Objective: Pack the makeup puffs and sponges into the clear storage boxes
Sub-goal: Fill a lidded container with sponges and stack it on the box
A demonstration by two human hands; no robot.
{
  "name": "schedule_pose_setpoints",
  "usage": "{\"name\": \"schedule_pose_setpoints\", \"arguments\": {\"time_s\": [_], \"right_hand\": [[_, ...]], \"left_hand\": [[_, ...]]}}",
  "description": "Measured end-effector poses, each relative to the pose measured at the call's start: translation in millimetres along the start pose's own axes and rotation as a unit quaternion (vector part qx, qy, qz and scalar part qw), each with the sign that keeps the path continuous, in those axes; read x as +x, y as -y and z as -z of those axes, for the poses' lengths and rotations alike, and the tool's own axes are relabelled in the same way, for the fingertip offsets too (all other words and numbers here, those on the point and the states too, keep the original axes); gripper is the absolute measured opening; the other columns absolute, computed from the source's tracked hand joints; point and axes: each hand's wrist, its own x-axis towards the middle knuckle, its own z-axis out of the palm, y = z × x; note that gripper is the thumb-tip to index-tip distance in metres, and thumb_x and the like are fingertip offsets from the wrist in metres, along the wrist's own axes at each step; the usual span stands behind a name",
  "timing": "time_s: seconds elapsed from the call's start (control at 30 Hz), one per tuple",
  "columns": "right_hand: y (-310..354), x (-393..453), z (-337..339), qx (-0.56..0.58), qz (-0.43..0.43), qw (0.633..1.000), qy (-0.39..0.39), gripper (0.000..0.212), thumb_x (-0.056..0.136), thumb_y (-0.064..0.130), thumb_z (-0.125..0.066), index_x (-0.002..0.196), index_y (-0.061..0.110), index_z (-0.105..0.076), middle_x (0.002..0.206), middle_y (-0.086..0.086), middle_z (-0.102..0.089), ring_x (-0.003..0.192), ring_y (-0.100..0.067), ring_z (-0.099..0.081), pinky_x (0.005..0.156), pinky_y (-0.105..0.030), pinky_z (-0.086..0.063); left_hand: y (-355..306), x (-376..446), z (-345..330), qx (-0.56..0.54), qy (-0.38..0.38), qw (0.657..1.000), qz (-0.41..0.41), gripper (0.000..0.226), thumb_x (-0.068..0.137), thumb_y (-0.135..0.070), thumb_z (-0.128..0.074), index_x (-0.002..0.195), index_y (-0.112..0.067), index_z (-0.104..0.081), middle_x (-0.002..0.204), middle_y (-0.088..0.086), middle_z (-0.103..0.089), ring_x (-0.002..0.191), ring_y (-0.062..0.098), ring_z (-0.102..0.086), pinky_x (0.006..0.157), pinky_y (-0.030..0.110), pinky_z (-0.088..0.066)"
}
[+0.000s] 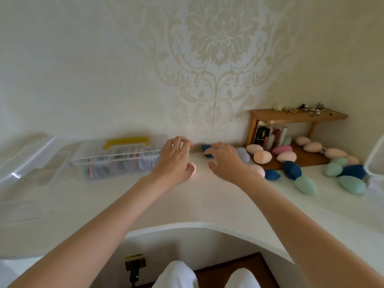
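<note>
My left hand (176, 161) hovers over the white table with its fingers spread and curved, holding nothing. A pale pink sponge (193, 169) peeks out beside its thumb. My right hand (226, 161) is open just to the right, its fingertips over a dark blue sponge (205, 151) by the wall. Another pink sponge (257, 170) lies against my right wrist. A clear storage box (116, 161) with a yellow handle holds coloured puffs left of my hands. Several loose sponges lie to the right, among them a peach one (262, 156), a blue one (292, 170) and a green one (306, 185).
A second clear box (22, 161) with its lid up stands at the far left. A small wooden shelf (295, 117) with trinkets on top and bottles beneath sits at the back right. A white-framed object (374, 156) stands at the right edge. The table's front edge curves inward above my knees.
</note>
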Motion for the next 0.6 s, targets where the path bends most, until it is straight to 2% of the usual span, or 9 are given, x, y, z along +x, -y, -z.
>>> {"name": "schedule_pose_setpoints", "arguments": {"time_s": [0.13,0.27,0.33,0.4,0.5,0.6], "right_hand": [[-55.3,-47.0,27.4,-0.049,-0.099,0.993,-0.045,0.029,0.092,0.015,-0.048,0.119,0.017,-0.055,0.113,-0.004,-0.052,0.122,-0.026,-0.045,0.104,-0.038,-0.033],[-104.0,-105.7,51.4,-0.125,-0.231,0.961,-0.088,0.037,0.090,0.009,-0.046,0.126,0.013,-0.051,0.131,-0.012,-0.045,0.125,-0.033,-0.039,0.109,-0.042,-0.028],[-127.3,-134.7,62.5,-0.165,-0.330,0.922,-0.117,0.039,0.087,0.009,-0.048,0.126,0.006,-0.046,0.128,-0.016,-0.043,0.122,-0.035,-0.041,0.106,-0.044,-0.031],[-147.8,-160.9,68.9,-0.183,-0.415,0.887,-0.091,0.045,0.086,0.017,-0.056,0.127,0.005,-0.044,0.125,-0.015,-0.045,0.119,-0.033,-0.044,0.104,-0.043,-0.032],[-164.3,-187.7,65.9,-0.179,-0.442,0.879,0.017,0.040,0.086,0.010,-0.052,0.126,0.012,-0.049,0.120,-0.008,-0.057,0.115,-0.026,-0.054,0.099,-0.034,-0.036],[-162.4,-187.9,65.1,-0.161,-0.415,0.896,-0.008,0.038,0.086,0.000,-0.047,0.121,0.012,-0.053,0.118,-0.007,-0.062,0.114,-0.027,-0.058,0.093,-0.031,-0.041]], "left_hand": [[-76.4,20.7,-20.7,-0.075,0.014,0.993,-0.090,0.039,0.087,-0.015,-0.050,0.125,-0.011,-0.042,0.128,0.007,-0.041,0.117,0.028,-0.041,0.098,0.034,-0.034],[-143.5,25.8,-36.5,-0.086,0.041,0.978,-0.187,0.037,0.091,-0.018,-0.048,0.128,-0.013,-0.040,0.133,0.004,-0.041,0.119,0.023,-0.043,0.100,0.037,-0.037],[-171.7,26.3,-41.1,-0.107,0.054,0.968,-0.218,0.039,0.091,-0.015,-0.049,0.129,-0.013,-0.041,0.134,0.004,-0.042,0.120,0.021,-0.044,0.100,0.035,-0.039],[-192.8,25.7,-44.1,-0.126,0.055,0.959,-0.248,0.039,0.090,-0.013,-0.051,0.127,-0.011,-0.043,0.131,0.006,-0.044,0.116,0.021,-0.046,0.092,0.029,-0.039],[-206.5,24.3,-48.6,-0.126,0.055,0.951,-0.278,0.038,0.088,-0.016,-0.054,0.125,-0.010,-0.044,0.130,0.009,-0.044,0.120,0.022,-0.044,0.092,0.033,-0.043],[-204.9,24.9,-49.9,-0.167,0.063,0.948,-0.263,0.036,0.088,-0.012,-0.055,0.123,-0.007,-0.046,0.126,0.010,-0.046,0.117,0.022,-0.047,0.093,0.031,-0.042]]}}
